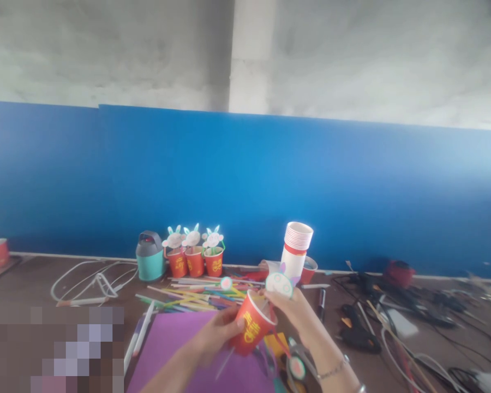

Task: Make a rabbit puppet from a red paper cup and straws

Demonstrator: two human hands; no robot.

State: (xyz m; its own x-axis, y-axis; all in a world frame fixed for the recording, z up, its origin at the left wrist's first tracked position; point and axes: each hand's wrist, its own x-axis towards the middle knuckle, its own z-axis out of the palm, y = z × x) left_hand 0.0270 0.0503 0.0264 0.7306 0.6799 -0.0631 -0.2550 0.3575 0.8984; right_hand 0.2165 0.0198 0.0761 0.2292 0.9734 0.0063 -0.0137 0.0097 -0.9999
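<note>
My left hand (216, 333) is wrapped round the side of a red paper cup (247, 327) with yellow lettering, which tilts over the purple sheet (167, 338). Just over the cup's rim, my right hand (291, 308) pinches a paper rabbit head (278, 285) with purple ears and a face drawn on it. A thin pale stick (225, 363) pokes out below the cup; whether it joins the rabbit head is hidden. Scissors (268, 360) lie partly covered beneath the cup, near a round pink-and-white paper piece (297, 367).
Three red cups with rabbit heads (195, 261) stand at the back beside a teal-and-grey container (150, 256). Coloured sticks (204, 292) lie before them. A stack of paper cups (296, 248) rises behind my right hand. Black glue guns (358, 327) and cables crowd the right.
</note>
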